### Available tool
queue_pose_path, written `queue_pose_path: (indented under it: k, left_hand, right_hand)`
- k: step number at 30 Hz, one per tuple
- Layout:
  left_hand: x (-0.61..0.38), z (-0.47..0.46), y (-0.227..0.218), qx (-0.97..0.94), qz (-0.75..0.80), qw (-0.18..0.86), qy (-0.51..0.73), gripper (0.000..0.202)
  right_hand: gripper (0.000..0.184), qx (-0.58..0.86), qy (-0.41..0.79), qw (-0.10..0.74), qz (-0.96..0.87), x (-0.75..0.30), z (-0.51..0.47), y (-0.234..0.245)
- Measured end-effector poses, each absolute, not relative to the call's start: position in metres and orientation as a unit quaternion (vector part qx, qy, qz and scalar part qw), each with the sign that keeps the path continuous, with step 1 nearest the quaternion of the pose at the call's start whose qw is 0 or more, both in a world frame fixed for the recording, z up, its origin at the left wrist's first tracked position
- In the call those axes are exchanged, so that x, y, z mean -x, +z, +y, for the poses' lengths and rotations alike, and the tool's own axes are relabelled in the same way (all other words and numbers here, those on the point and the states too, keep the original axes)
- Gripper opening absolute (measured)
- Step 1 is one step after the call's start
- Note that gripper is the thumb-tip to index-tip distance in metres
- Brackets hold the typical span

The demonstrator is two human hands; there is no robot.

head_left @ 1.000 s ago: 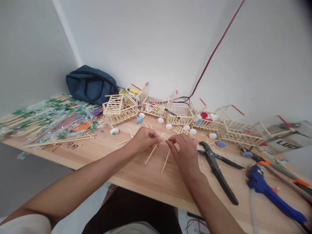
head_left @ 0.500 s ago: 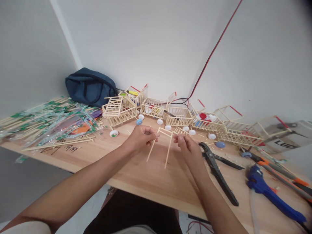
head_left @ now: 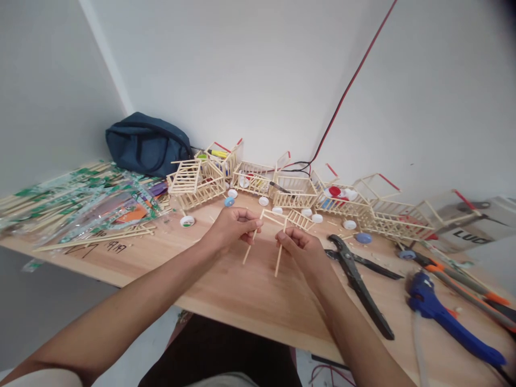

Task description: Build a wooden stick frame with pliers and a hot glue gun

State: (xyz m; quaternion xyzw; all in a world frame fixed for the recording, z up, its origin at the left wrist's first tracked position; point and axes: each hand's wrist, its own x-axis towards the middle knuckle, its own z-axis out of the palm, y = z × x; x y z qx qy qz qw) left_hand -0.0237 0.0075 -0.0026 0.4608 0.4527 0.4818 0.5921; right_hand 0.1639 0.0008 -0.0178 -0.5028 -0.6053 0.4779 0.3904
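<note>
Above the middle of the wooden table (head_left: 242,295) I hold a small U-shaped frame of thin wooden sticks (head_left: 273,218). My left hand (head_left: 231,226) pinches its left leg, fingers closed. On the right leg, my right hand (head_left: 300,248) is closed the same way. The two legs hang down below my fingers, clear of the table top.
A row of stick-built baskets (head_left: 294,191) and several bottle caps line the wall. A dark blue bag (head_left: 147,142) sits at the back left, with packets of sticks (head_left: 76,201) beside it. Black pliers (head_left: 357,277), a blue glue gun (head_left: 447,320) and orange-handled tools lie at the right.
The stick frame has been lifted off the table and turned upright. My right hand moved down to grip the right leg, and both hands came slightly closer to me.
</note>
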Motion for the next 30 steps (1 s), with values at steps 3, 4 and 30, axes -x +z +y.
queue_pose_path:
  k: [3, 4, 30]
  left_hand:
    - [0.024, 0.008, 0.0, -0.451, 0.446, 0.604, 0.483, 0.036]
    - [0.024, 0.008, 0.0, -0.448, 0.444, 0.609, 0.481, 0.036]
    - [0.042, 0.016, 0.002, -0.487, 0.471, 0.597, 0.43, 0.034]
  right_hand:
    - [0.036, 0.495, 0.474, 0.394, -0.612, -0.165, 0.002, -0.019]
    - [0.035, 0.493, 0.472, 0.395, -0.616, -0.166, 0.002, -0.02]
    - [0.034, 0.489, 0.476, 0.383, -0.623, -0.171, 0.004, -0.023]
